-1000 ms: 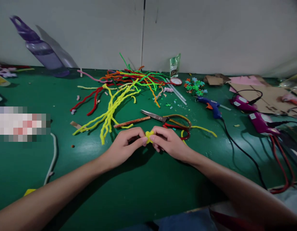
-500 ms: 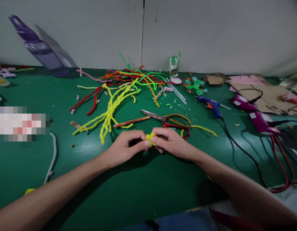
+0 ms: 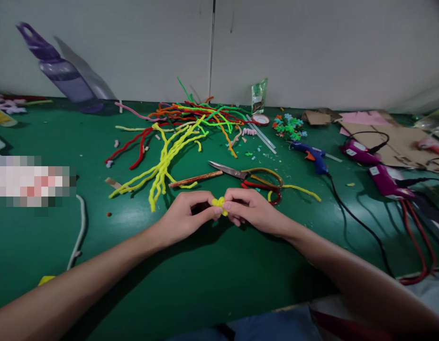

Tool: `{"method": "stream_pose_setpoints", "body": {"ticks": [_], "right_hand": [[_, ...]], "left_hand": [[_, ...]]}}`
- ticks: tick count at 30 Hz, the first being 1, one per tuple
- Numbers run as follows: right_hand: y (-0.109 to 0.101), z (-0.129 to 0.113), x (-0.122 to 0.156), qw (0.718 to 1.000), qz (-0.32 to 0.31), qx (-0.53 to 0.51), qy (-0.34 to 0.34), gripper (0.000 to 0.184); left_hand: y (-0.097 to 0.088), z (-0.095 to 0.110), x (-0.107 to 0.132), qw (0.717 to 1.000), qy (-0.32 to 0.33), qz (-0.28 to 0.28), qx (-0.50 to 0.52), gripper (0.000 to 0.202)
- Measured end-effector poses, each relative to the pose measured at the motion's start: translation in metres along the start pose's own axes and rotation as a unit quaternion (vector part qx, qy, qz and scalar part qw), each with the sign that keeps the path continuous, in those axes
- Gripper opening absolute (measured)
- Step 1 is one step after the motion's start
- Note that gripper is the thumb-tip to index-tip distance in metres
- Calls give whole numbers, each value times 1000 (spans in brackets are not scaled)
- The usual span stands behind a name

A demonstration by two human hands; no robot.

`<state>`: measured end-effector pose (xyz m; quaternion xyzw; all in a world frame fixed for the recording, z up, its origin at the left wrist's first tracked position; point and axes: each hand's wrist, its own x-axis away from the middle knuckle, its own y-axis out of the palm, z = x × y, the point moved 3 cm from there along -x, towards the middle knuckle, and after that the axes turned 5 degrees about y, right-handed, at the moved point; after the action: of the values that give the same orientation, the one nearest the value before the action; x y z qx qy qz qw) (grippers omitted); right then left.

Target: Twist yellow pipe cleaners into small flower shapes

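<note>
**A:** Where do the fingers sit right now?

**B:** The fingers of the left hand and the right hand meet tip to tip, and both pinch the small yellow pipe-cleaner knot between them. Neither hand is slack; each is closed on that one piece.

**A:** So which way does the knot lie from each hand?

**B:** It lies to the right of the left fingertips and to the left of the right ones, squarely between them, held just above the green counter. It is bunched up small, so I cannot make out a clear long axis. Both hands are equally near, since both touch it.

**A:** And the pose of the hands?

**B:** Knuckles up, fingers curled inward, thumbs underneath and mostly hidden. The forearms come in from the lower left and lower right corners and converge on the knot.

**A:** What lies around them?

**B:** Just beyond the right hand are the scissors, blades pointing left, with a brown stick beside them. Past the left hand is a bundle of yellow pipe cleaners, and farther back a mixed pile of coloured pipe cleaners. Well off to the right lies a blue glue gun with its black cord.
</note>
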<state>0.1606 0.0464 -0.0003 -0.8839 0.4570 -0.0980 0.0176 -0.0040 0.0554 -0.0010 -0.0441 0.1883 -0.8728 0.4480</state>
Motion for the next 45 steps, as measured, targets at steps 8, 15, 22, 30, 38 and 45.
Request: {"method": "stream_pose_setpoints", "body": {"ticks": [8,15,22,30,38,45], "right_hand": [[8,5,-6,996,-1,-85,-10,29],[7,3,-6,998,55,27,-28,21],[4,1,-3,1000,30,-3,7,19],[7,1,-5,997,-7,-77,10,19],[6,3,-6,995,-18,-96,6,20],[5,0,-7,997,13,-72,1,21]], "left_hand": [[-2,-3,2,998,-18,52,8,28],[-4,-1,0,996,-21,76,45,27],[-3,-1,0,995,-17,63,69,22],[-3,-4,1,994,-22,56,96,23],[-2,-3,1,996,-26,35,78,27],[-3,-2,1,994,-29,56,85,24]]}}
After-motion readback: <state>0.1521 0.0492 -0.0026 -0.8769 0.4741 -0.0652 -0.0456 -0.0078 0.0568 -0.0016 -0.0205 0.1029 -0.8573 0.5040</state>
